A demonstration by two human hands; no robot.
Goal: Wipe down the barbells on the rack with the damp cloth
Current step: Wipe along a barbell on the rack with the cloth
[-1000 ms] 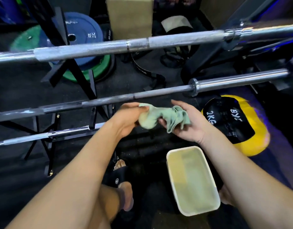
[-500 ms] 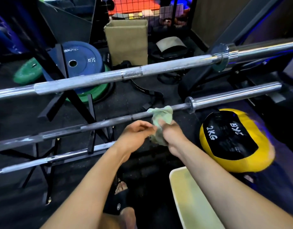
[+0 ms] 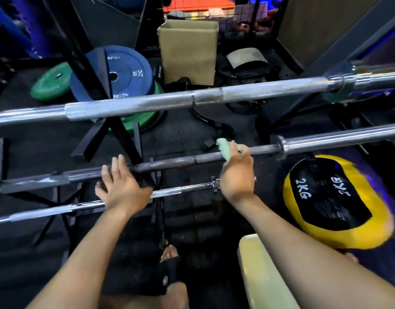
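Note:
Three barbells lie across a black rack. The top barbell is bright and thick. On the darker middle barbell, my right hand grips a pale green cloth wrapped round the shaft, just left of the collar. My left hand has straight fingers that rest on the same shaft further left. The lowest barbell runs under both hands.
A yellow and black 2 kg ball lies on the floor at right. A cream basin sits by my right forearm. Blue and green plates and a cardboard box stand behind the rack. My foot is below.
Both hands held the cloth in front of the bars. Now my right hand has carried it onto the middle barbell, and my left hand has let go and moved left onto the shaft.

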